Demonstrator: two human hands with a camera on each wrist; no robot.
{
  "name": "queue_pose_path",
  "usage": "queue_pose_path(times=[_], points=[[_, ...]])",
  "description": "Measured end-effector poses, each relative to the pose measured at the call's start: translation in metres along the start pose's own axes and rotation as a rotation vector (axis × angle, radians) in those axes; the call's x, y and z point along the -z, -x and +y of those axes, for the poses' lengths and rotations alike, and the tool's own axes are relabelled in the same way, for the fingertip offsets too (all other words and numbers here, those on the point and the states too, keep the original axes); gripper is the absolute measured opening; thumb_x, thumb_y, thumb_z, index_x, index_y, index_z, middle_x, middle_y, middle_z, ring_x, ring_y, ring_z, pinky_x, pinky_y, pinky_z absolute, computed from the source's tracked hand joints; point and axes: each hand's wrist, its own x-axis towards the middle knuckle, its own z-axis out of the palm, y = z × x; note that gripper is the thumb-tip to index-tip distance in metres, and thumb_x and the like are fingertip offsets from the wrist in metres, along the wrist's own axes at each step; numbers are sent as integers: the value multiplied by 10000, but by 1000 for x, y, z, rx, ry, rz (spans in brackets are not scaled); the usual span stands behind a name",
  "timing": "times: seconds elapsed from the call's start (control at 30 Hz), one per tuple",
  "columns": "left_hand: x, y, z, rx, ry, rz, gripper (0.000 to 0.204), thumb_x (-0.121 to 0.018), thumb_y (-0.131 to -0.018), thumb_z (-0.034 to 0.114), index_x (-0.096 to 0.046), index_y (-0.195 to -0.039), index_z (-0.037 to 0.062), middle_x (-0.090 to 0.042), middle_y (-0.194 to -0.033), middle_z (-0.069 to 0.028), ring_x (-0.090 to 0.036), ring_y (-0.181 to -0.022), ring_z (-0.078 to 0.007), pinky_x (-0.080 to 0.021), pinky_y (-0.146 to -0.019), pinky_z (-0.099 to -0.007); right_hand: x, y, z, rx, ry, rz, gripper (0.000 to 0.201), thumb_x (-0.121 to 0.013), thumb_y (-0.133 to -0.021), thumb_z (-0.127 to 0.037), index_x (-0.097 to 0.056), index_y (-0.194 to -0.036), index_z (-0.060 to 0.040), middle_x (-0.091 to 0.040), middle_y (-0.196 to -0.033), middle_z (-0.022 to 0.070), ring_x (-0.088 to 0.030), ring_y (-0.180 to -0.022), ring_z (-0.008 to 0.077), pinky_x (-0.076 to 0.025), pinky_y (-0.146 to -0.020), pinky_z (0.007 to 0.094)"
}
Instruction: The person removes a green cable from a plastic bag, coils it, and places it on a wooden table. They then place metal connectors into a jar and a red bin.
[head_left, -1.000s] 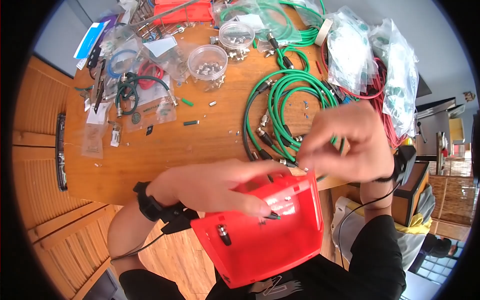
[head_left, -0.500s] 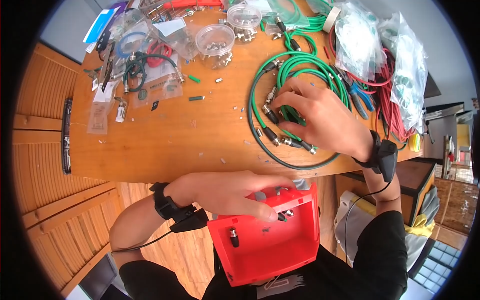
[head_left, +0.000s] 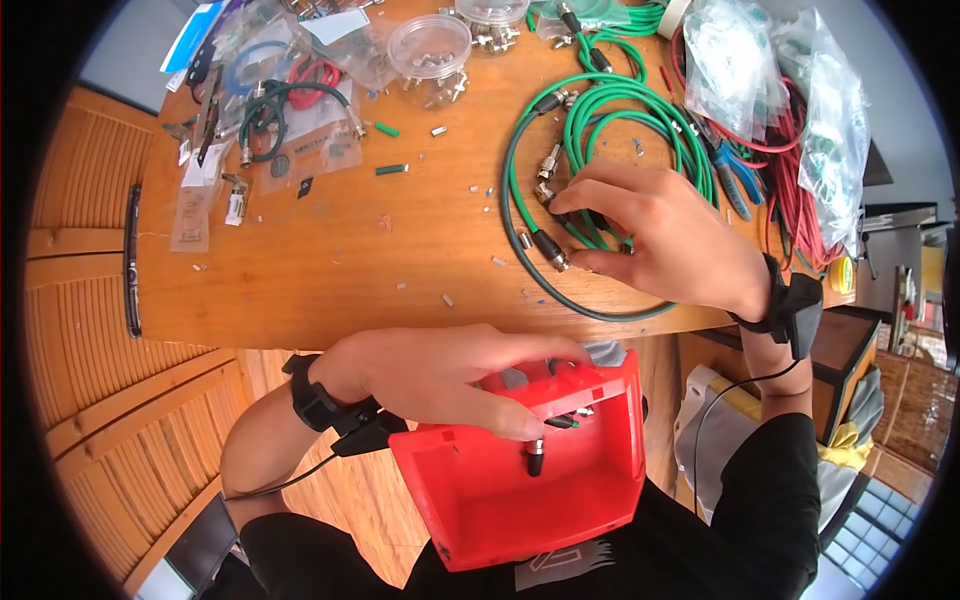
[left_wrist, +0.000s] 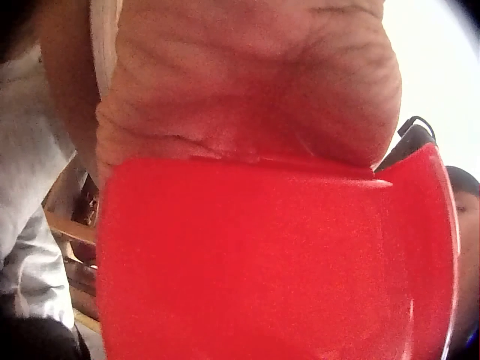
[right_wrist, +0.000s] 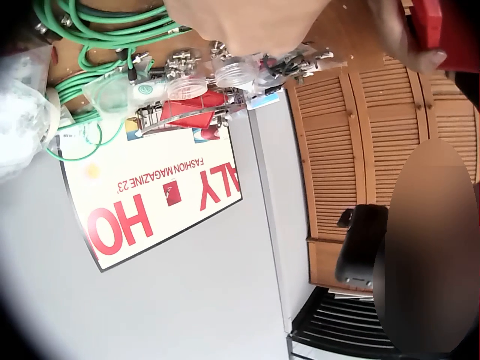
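My left hand (head_left: 440, 380) grips the upper wall of a red plastic bin (head_left: 480, 510), its thumb inside and fingers over the outside. The same bin wall (left_wrist: 262, 255) fills the left wrist view below the palm. Inside the bin lies a black-and-silver cable connector (head_left: 536, 458); a second connector (head_left: 562, 422) with a green end sits by the wall. Over a coil of green cable (head_left: 580, 115), my right hand (head_left: 650, 225) has its index finger and thumb bent and apart. Its fingertips are right at two black-and-silver cable ends (head_left: 550, 250). The palm covers other cable ends.
Clear round jars (head_left: 428, 45) of metal parts stand at the back. Bagged cables (head_left: 300, 160) lie at left. Blue-handled pliers (head_left: 733, 175), red cables (head_left: 790, 220) and plastic bags (head_left: 735, 70) are at right. Small scraps (head_left: 447, 300) dot the wooden table.
The right hand has moved from beside the bin to the green cable coil, then slightly toward the table's near edge. The bin has tilted and the connector inside has shifted right. The left hand keeps its grip.
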Motion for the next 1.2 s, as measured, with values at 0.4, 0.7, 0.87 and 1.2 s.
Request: queue_pose_path(times=[0.4,0.7,0.87,1.2], points=[[3,-6,-8,-30,42,4,856,-691,-865,402,-330,-1549,35,-655,-1224,-162,-647,-1041,-213,-511,-920,-350,-4,28,-19,-38,228,-152,146,-691,-830,-87,-607,-923,-12,-582,-849,129,-636,-730,335,-510,-626,429],[4,-1,5,-128,83,29,889,-711,-862,417,-320,-1544,2,-572,-1343,-165,-604,-1128,-217,-499,-951,-358,-8,-1,-20,6,62,31,196,-714,-856,-145,-603,-960,-22,-600,-871,125,-631,-754,376,-498,-612,455],[4,5,12,-148,219,104,916,-738,-842,391,-313,-1540,-23,-535,-1395,-160,-569,-1211,-224,-459,-1033,-365,-13,-27,-8,30,28,132,193,-736,-849,-155,-642,-955,-24,-634,-824,125,-637,-738,360,-499,-619,440],[12,49,18,-550,487,984,799,-651,-852,328,-369,-1501,-43,-533,-1426,-189,-579,-1264,-266,-471,-1072,-377,19,12,49,-380,-238,466,141,-739,-927,-148,-727,-966,-13,-695,-708,20,-607,-609,37,-464,-540,230]])
